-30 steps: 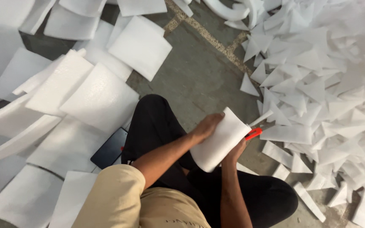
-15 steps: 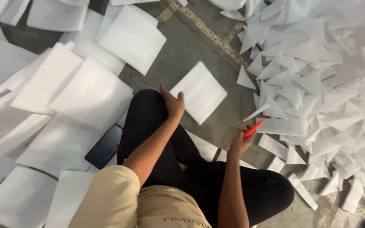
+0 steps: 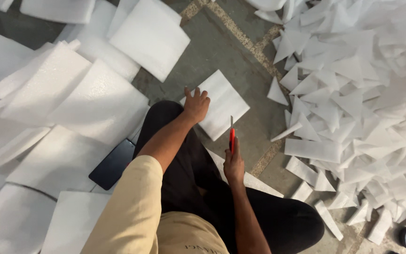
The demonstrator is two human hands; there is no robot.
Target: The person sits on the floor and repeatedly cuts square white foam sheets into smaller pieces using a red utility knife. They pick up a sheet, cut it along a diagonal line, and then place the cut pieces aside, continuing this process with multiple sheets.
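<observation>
Foam square (image 3: pixel 222 106) lowered to floor; left hand (image 3: pixel 196 104) flat on it; right hand (image 3: pixel 234 162) grips cutter (image 3: pixel 232 137).

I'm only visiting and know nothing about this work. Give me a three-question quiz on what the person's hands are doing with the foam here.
1. True or false: the left hand presses flat on the square white foam sheet lying on the grey floor.
2. What does the right hand hold?
A. a red-handled utility knife
B. a roll of tape
C. a paintbrush
3. Fill in: the heap of white foam triangles lies to the person's ____ side.

Key
1. True; the palm rests on the sheet's near corner.
2. A; its blade points upward, away from the body.
3. Right.
</observation>
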